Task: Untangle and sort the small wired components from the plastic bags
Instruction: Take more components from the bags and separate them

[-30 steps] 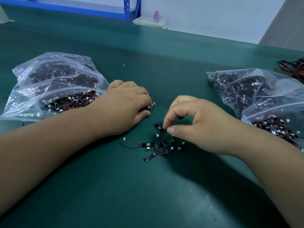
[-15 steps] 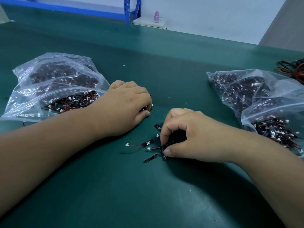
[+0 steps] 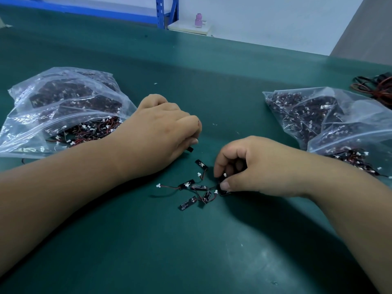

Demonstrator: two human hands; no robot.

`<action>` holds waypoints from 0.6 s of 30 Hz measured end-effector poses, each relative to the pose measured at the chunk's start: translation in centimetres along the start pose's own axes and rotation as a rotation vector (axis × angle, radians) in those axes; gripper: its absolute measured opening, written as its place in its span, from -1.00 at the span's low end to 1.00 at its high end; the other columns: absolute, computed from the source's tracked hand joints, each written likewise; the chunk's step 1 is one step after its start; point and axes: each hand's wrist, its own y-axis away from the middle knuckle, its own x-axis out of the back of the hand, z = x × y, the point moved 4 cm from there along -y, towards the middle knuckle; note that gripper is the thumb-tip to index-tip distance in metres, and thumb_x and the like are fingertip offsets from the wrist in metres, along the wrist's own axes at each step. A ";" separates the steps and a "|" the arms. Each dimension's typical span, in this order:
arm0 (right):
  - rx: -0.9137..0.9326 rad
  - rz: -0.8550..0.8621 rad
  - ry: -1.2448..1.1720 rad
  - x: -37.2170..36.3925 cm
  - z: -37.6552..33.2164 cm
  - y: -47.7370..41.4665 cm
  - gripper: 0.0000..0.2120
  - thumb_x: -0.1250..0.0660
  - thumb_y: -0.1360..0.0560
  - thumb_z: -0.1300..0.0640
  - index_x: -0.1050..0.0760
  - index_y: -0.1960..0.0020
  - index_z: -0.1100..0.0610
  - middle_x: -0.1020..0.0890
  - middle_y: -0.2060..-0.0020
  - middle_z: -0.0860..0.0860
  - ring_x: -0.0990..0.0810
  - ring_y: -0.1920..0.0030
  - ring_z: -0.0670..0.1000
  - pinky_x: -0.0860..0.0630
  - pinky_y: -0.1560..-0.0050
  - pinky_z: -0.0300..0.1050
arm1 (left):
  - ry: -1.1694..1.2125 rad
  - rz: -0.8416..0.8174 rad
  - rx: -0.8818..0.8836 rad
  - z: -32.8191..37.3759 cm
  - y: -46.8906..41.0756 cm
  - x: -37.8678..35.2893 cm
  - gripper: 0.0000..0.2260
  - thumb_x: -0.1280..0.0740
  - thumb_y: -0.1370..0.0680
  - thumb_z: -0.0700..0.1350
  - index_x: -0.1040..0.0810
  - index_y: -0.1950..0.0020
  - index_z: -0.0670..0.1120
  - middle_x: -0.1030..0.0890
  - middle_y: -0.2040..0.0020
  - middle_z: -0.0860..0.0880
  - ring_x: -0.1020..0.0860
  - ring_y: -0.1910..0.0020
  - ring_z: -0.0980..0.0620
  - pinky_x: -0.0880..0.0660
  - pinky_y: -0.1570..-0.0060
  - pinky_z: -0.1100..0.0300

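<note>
A small tangle of black wired components [image 3: 195, 190] with red-black leads and white plugs lies on the green mat between my hands. My right hand [image 3: 250, 166] pinches one component at the tangle's right end between thumb and fingers. My left hand [image 3: 161, 132] lies curled on the mat with a black component [image 3: 190, 149] sticking out under its fingers. A clear plastic bag [image 3: 61, 109] full of the same parts sits at the left, its mouth by my left wrist. More clear bags [image 3: 331, 122] of parts sit at the right.
A bundle of red and black cables [image 3: 375, 85] lies at the far right edge. Beyond the green mat [image 3: 191, 251] stand a blue rack post [image 3: 160, 11] and a pink bottle [image 3: 198, 20] by the wall. Tiny white bits dot the mat.
My right hand dropped from a raised pinch onto the tangle, then shifted right, uncovering the spread components. My left hand stayed in place, curled on its component.
</note>
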 end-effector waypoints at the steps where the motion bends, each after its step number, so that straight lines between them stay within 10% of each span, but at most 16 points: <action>1: -0.004 -0.009 0.007 0.0 0.0 0.0 -0.86 -0.56 -0.40 0.13 -0.62 0.13 -0.04 -0.63 0.36 -0.18 -0.50 0.42 -0.23 -0.40 0.39 -0.37 | 0.002 0.002 0.001 0.0 0.0 0.1 -0.84 -0.19 -0.59 0.02 -0.51 0.06 -0.01 -0.55 0.20 0.09 -0.55 0.12 -0.07 -0.34 -0.15 -0.04; 18: 0.160 0.515 -0.247 -0.1 -0.5 -0.4 -0.91 -0.48 -0.49 0.09 -0.63 0.18 0.05 -0.60 0.33 -0.08 -0.44 0.37 -0.19 -0.39 0.35 -0.33 | 0.165 0.143 -0.112 1.7 -0.5 1.8 -0.87 -0.33 -0.55 -0.03 -0.56 0.13 -0.06 -0.56 0.27 0.05 -0.54 0.19 -0.05 -0.33 -0.05 0.01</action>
